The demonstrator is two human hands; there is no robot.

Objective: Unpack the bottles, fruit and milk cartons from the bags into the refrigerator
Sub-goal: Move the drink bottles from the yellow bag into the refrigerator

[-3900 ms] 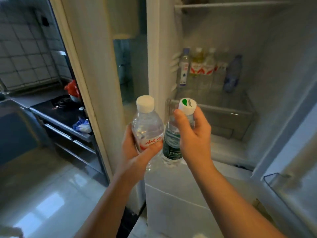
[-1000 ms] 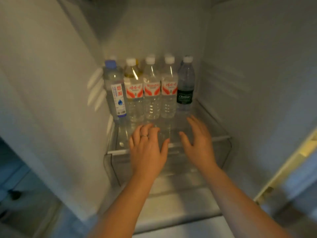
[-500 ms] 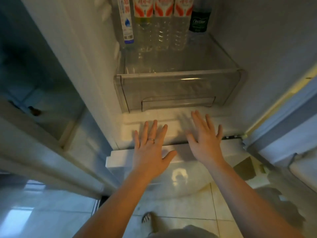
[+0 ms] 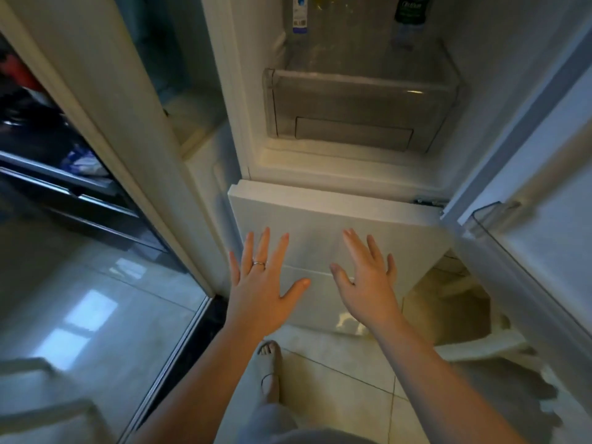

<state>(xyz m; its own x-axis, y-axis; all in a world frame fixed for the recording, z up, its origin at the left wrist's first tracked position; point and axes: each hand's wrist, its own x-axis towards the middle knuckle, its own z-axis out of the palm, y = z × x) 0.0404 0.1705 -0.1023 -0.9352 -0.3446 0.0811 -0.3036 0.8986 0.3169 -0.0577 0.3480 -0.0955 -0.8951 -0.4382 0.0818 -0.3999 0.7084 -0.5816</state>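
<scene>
The open refrigerator (image 4: 320,168) fills the upper middle of the head view. Only the bottoms of the water bottles show on the shelf at the top edge: one with a blue-and-white label (image 4: 299,14) on the left and one with a dark green label (image 4: 410,11) on the right. Below them is a clear plastic drawer (image 4: 358,113). My left hand (image 4: 261,283), wearing a ring, and my right hand (image 4: 368,280) hover empty with fingers spread in front of the white lower freezer door (image 4: 320,213).
The open fridge door with a clear door shelf (image 4: 499,213) stands at the right. A pale bag (image 4: 474,322) lies on the tiled floor below it. A door frame (image 4: 128,149) and dark kitchen counter (image 4: 48,149) are at the left. My foot (image 4: 269,366) is below.
Both bottles that I held now stand on the shelf with the others. My empty hands have drawn back out of the fridge, and the view has tilted down toward the freezer door and floor.
</scene>
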